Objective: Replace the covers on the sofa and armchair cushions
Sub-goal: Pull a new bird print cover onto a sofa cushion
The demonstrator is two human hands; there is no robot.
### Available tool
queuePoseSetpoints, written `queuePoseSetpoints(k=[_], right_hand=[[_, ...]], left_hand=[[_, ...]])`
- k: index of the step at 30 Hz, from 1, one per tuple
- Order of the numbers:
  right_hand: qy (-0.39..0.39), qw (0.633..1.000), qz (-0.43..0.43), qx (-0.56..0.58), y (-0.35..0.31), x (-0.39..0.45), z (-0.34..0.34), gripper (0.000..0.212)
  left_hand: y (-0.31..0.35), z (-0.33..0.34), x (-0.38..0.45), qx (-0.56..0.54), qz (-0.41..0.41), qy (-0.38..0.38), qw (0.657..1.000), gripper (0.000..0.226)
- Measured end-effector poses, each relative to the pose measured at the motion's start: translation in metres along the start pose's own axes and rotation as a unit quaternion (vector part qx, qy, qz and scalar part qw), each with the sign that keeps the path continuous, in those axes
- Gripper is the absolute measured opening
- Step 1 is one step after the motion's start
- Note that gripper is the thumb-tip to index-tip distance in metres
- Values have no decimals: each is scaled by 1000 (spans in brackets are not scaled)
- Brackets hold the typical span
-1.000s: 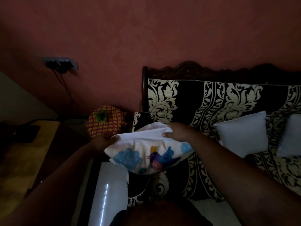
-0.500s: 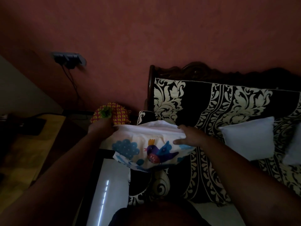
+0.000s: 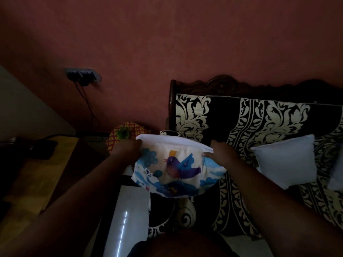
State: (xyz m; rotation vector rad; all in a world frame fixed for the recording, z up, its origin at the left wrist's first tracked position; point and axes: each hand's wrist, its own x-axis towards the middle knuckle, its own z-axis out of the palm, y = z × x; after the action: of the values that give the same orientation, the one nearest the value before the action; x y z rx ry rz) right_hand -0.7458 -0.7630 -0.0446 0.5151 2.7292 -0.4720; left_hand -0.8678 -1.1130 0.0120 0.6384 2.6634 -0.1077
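Held up in front of the chest, over the near end of the sofa (image 3: pixel 259 130): a cushion (image 3: pixel 172 143) partly inside a printed cover (image 3: pixel 178 169), white filling showing along the top edge above the cover's open mouth. Gripped at the upper left corner by the left hand (image 3: pixel 126 151), fingers curled round the cover's edge; pinched at the upper right corner by the right hand (image 3: pixel 220 153), thumb on the front of the fabric. Printed on the cover, a purple and blue bird with a yellow crest among blue clouds. Farther right on the dark, cream-patterned seat, leaning against the backrest, a bare white cushion (image 3: pixel 285 160), with a second white one (image 3: pixel 336 175) cut off at the frame's edge. Left of the sofa, a red-and-yellow crocheted piece (image 3: pixel 118 132), partly hidden behind the left hand, and on the red wall above, a socket strip (image 3: pixel 83 75) with dark cables hanging down. Dim light throughout.
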Motion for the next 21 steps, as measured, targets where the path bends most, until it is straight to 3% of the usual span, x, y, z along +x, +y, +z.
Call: queuePoseSetpoints(k=[3,5,7,9,12,16,21], right_hand=[[-52,990,-53,118,20,-7,-17,59],[-66,982,-99,147,35,-14,-27,41],[-5,980,-115,161,45,-18,-36,13],[79,975,-107,178,44,-22,-45,4],[149,971,-99,157,30,-20,-65,10],[131,989,-57,42,17,-16,-90,18],[232,969,-23,84,23,-27,-106,17]], left_hand=[[-13,-5,-2,-21,-44,71,996,33],[-20,-8,-4,-7,-64,96,993,29],[-28,-14,-4,-54,-91,122,987,30],[-36,-23,-1,-119,-100,159,975,29],[-46,-40,5,-140,-78,215,963,20],[-45,-63,4,-121,-59,219,967,15],[-42,-82,2,-111,-33,292,949,26]])
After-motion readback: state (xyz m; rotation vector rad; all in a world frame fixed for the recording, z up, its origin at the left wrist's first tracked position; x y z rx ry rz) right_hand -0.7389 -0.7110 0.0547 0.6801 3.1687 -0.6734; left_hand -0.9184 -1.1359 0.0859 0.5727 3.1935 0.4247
